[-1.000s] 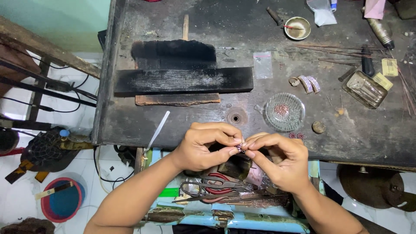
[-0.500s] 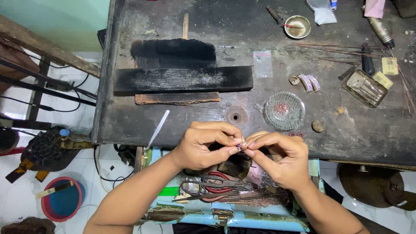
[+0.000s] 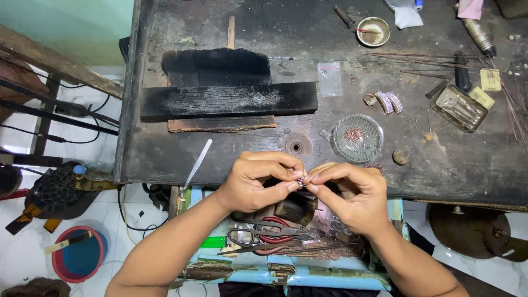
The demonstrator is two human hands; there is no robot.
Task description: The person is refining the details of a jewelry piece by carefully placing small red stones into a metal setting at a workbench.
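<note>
My left hand (image 3: 258,181) and my right hand (image 3: 349,192) meet fingertip to fingertip at the front edge of a dark, worn workbench (image 3: 429,165). Between the pinched fingers of both hands sits a tiny jewellery piece (image 3: 301,180); its shape is too small to tell. Just beyond my right hand stands a round glass dish (image 3: 358,137) with small reddish beads in it. Below my hands, red-handled scissors (image 3: 269,231) lie in a cluttered blue tray (image 3: 286,275).
Charred black wooden blocks (image 3: 228,99) lie at the bench's middle. A flat metal strip (image 3: 197,165) hangs over the front edge. A small metal bowl (image 3: 373,31), a clear rectangular box (image 3: 458,107), thin wires (image 3: 418,58) and two ring-like pieces (image 3: 388,102) lie at the right. A red basin (image 3: 77,258) is on the floor.
</note>
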